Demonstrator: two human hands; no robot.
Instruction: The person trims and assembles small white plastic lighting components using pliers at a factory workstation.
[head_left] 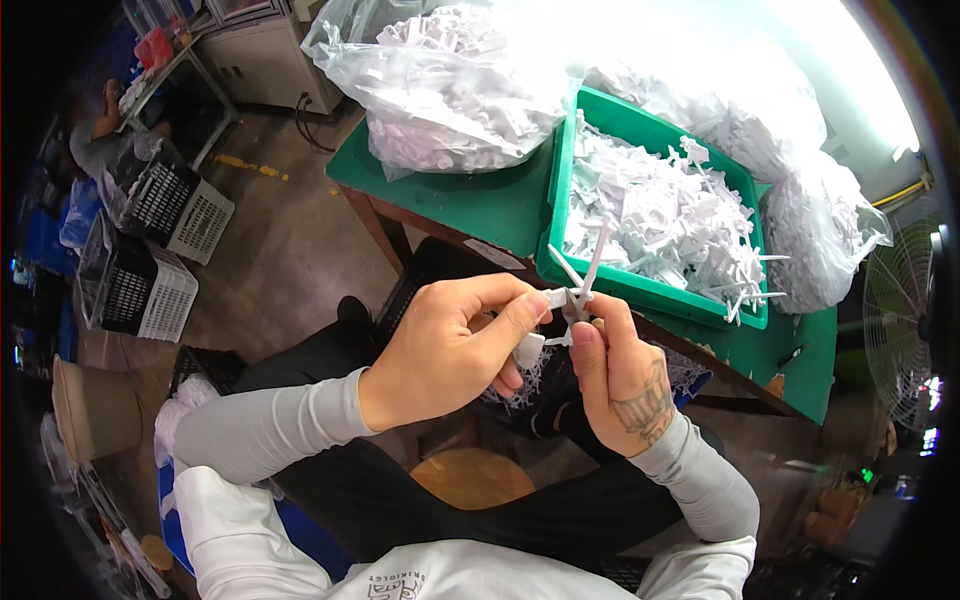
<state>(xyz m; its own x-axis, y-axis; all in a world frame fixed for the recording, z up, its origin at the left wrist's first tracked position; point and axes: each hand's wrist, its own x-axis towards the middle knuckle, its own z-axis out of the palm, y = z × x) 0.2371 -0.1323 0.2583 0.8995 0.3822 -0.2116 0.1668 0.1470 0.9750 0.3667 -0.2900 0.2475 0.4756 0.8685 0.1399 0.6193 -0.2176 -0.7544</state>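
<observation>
Both hands meet above my lap, just in front of the green table's near edge. My left hand (440, 345) is closed, pinching a small white plastic part (557, 299) between thumb and forefinger. Another white piece (528, 348) shows below those fingertips. My right hand (618, 375) is closed on a white plastic sprue (598, 255), whose thin arms stick up and out past the fingers. The two pieces touch or join between my fingertips; which of these cannot be told. A small grey edge shows there too, too small to name.
A green tray (556, 215) heaped with white plastic parts (660, 205) stands on the green table (510, 205). Clear bags of white parts (450, 100) lie beside it. Crates (165, 290) and a person (95, 140) are at far left; a fan (905, 310) stands right.
</observation>
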